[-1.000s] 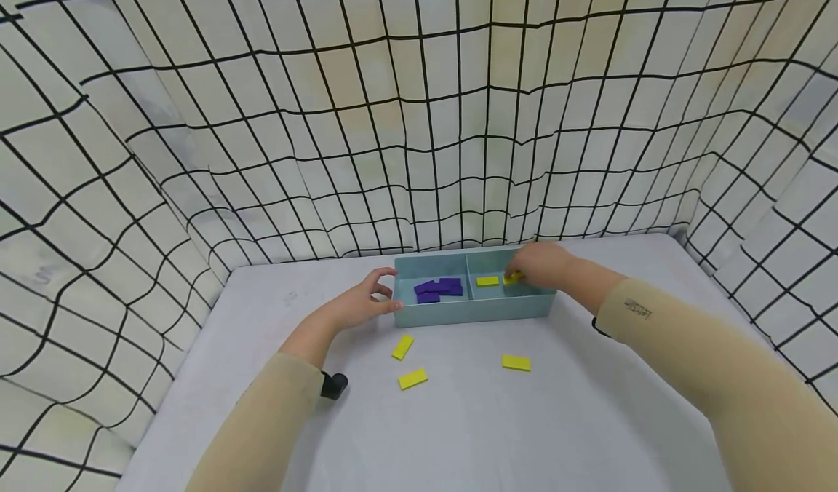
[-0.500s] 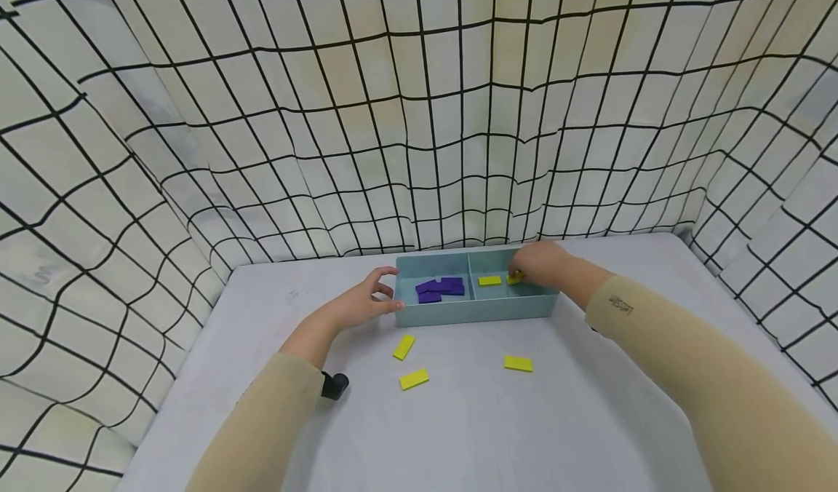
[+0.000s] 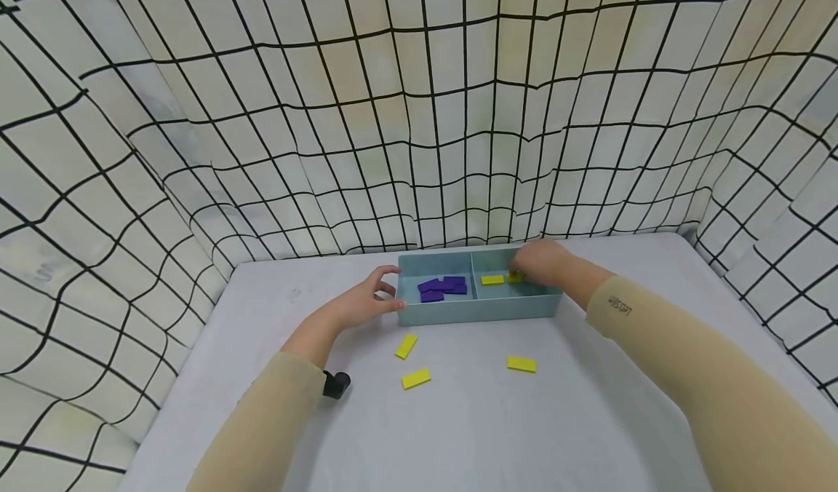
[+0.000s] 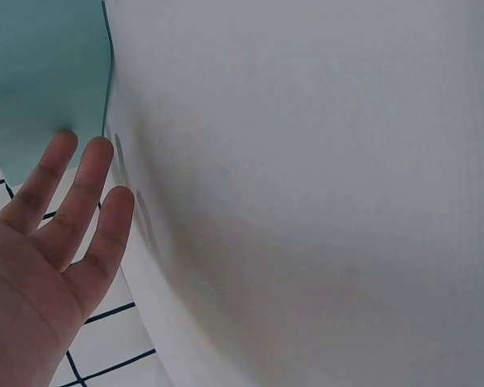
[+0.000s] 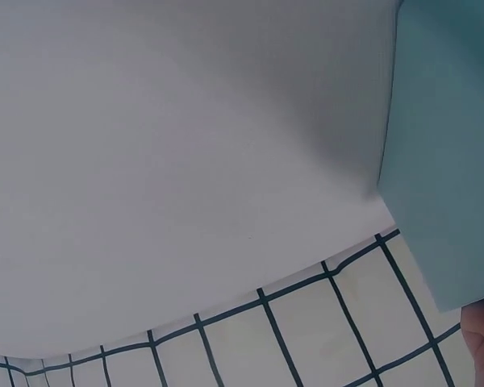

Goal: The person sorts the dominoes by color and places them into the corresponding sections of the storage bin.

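A light blue two-compartment box (image 3: 481,311) stands near the far edge of the table. My left hand (image 3: 356,303) touches its left end, thumb by the front corner and forefinger by the back one. In the left wrist view, the fingers (image 4: 89,189) are extended beside the box wall (image 4: 44,113). My right hand (image 3: 542,263) reaches into the right compartment, fingertips pinching a yellow tile (image 3: 514,277) that they partly hide. Beside it lies another flat yellow tile (image 3: 492,280). Several purple tiles (image 3: 444,288) lie in the left compartment. Only a bit of the right hand (image 5: 482,334) shows in the right wrist view.
Three yellow tiles lie on the white table in front of the box: one tile (image 3: 406,346) nearest the left hand, a second tile (image 3: 415,378) below it, and another tile (image 3: 521,364) at right. White walls with black netting (image 3: 458,143) enclose the back and sides.
The yellow tile at my right fingertips now looks flatter, lined up beside its neighbour. My left hand stays at the box end. The view has shifted slightly.
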Available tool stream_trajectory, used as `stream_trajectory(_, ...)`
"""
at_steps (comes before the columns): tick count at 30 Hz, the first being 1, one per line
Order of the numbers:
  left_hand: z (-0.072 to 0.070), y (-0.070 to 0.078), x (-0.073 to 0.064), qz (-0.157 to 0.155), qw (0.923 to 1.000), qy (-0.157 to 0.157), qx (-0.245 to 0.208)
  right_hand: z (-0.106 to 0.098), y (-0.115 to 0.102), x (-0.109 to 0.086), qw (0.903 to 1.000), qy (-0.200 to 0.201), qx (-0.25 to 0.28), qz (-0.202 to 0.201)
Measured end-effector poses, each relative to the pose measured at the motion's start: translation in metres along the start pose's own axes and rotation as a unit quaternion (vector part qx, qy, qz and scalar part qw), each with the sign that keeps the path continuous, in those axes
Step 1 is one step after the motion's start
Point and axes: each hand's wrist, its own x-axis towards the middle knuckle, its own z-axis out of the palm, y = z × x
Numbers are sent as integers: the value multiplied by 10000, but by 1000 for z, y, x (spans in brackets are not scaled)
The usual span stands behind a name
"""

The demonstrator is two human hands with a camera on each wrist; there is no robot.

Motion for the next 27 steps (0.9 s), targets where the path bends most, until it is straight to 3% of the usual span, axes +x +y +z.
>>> stream_trajectory(14,-1,-2,2,55,10000,-27,18,-10,2,-11,9977,284,608,110)
stream_trajectory(27,-1,1,-2,55,10000,-39,46,-22,-10,-32,9897,704,1214,271)
